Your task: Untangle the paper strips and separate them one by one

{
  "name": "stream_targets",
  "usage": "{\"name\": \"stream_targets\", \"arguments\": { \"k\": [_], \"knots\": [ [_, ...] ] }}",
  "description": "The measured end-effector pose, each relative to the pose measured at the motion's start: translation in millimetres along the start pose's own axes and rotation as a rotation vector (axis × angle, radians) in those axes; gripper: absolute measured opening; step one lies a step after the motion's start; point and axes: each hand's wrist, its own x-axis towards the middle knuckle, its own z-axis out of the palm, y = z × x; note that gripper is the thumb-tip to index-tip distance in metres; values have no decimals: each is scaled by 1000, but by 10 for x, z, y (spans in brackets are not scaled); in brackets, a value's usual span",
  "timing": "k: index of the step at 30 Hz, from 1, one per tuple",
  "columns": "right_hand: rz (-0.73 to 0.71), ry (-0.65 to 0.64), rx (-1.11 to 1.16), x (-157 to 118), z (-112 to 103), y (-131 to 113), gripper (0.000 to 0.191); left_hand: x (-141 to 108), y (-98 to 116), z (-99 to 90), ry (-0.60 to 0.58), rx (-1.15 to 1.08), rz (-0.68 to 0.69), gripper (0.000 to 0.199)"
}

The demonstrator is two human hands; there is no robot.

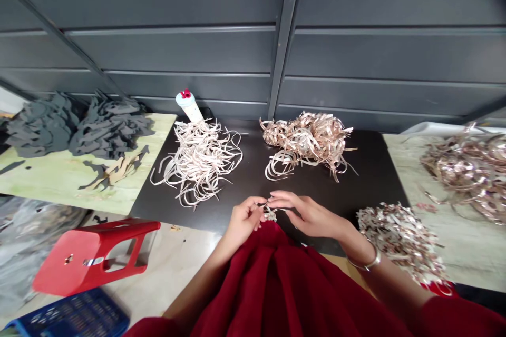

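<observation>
My left hand is closed, its thumb and fingertips pinched on a small pale strip piece near the front edge of the black table. Facing it, my right hand has its fingers pressed together around the same piece, the fingertips of both hands nearly touching. Beyond my left hand lies a loose heap of cream strips. Shiny rose-gold strips form a tangled pile beyond my right hand. To the right sits a heap of short folded pieces.
A white tumbler stands behind the cream strips. Dark grey cut pieces cover the left table. More shiny strips lie at far right. A red stool and blue crate are on the floor at left.
</observation>
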Motion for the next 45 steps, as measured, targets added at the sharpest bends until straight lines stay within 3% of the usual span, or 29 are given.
{"name": "stream_targets", "arguments": {
  "k": [4, 7, 10, 12, 13, 16, 20, 23, 26, 29, 32, 35, 39, 42, 45],
  "knots": [
    [1, 12, 91, 5, 18, 23, 51, -37, 30, 31, 77, 273, 92, 15],
    [13, 37, 324, -76, -54, 174, 42, -65, 36, -71, 109, 400, 153, 19],
    [90, 232, 576, -179, -154, 460, 28, -99, -4, -272, 252, 558, 231, 21],
    [181, 399, 554, -177, -135, 679, 26, -116, -43, -381, 267, 639, 323, 21],
    [221, 414, 468, -140, -76, 783, 28, -118, -58, -409, 240, 660, 360, 20],
    [223, 333, -47, 95, 312, 1042, 26, -92, -75, -382, 169, 626, 340, 18],
    [247, 231, -227, 376, 1045, 1276, 28, -30, -49, -274, 208, 463, 180, 16],
    [233, 69, -318, 284, 1436, 1412, 24, -2, -91, -299, 236, 448, 127, 18],
    [185, -100, -376, -17, 1596, 1529, 30, 31, -255, -446, 261, 608, 63, 23],
    [185, -180, -438, -279, 1602, 1618, 43, 109, -500, -689, 337, 784, 7, 23],
    [188, -213, -475, -330, 1587, 1657, 46, 239, -742, -960, 415, 896, -46, 21],
    [187, -222, -480, -166, 1638, 1634, 43, 404, -943, -1158, 429, 1015, -100, 20],
    [271, -153, -492, 214, 1670, 1579, 47, 586, -1169, -1237, 396, 1121, -151, 19],
    [411, -30, -528, 415, 1455, 1640, 46, 638, -1299, -1232, 339, 1143, -165, 17],
    [575, 83, -577, 425, 1071, 1819, 38, 634, -1366, -1243, 320, 1137, -147, 17]
  ]
}}
